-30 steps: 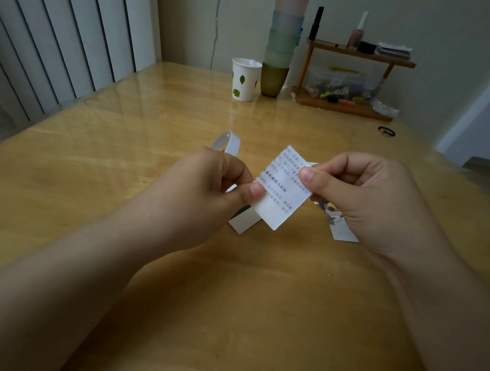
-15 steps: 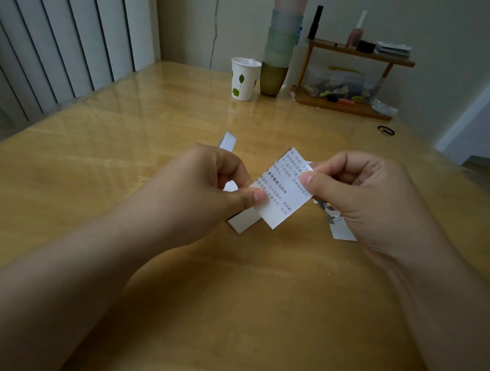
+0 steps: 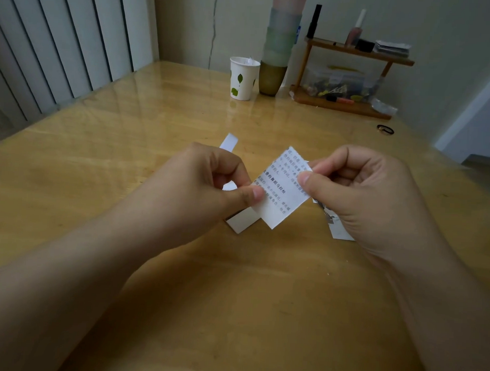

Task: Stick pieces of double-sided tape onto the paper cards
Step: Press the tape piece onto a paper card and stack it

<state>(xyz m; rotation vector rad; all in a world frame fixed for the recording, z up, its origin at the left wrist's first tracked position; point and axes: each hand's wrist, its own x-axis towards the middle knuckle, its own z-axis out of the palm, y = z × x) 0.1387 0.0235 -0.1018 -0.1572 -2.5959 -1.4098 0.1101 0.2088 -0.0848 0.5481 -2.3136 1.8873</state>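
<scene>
A small white paper card (image 3: 282, 197) with printed text hangs above the wooden table (image 3: 128, 159), held between both hands. My left hand (image 3: 210, 189) pinches its left edge with thumb and fingers; a white strip of double-sided tape (image 3: 229, 142) sticks up behind that hand. My right hand (image 3: 360, 197) pinches the card's upper right edge. Another white card (image 3: 241, 221) lies on the table below my left hand. A printed card (image 3: 338, 231) lies partly hidden under my right hand.
At the table's far side stand a white paper cup with leaf prints (image 3: 243, 78), a tall stack of cups (image 3: 279, 45) and a small wooden shelf (image 3: 344, 102) with small items. A black hair tie (image 3: 385, 129) lies at the right.
The tape strip behind my left hand has straightened from a curled loop into a flatter end. Both hands keep their pinch on the card and have barely moved.
</scene>
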